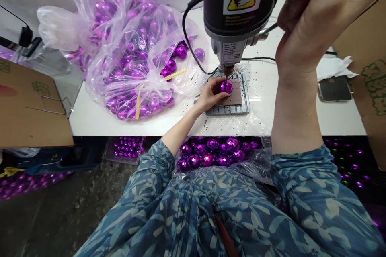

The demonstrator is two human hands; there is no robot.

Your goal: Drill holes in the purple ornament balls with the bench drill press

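Observation:
With thumb and fingers, my left hand (208,95) grips a shiny purple mirror ball (226,87) over a brown board (237,95) on the drill press's grey base (245,106). The bit of the drill press (230,48) comes down at the top of this ball; whether it has gone in, I cannot tell. Raised at the upper right, my right hand (316,16) is closed around the press's feed handle (269,29), most of which the fingers hide. More purple mirror balls (208,158) lie in clear plastic at my lap, below the table edge.
A big clear bag (120,48) of purple balls lies on the white table (262,122) at left, with loose balls (181,51) by its side. A phone (335,89) is at right. Cardboard boxes (33,108) flank both sides. A black cable (184,28) loops beside the press.

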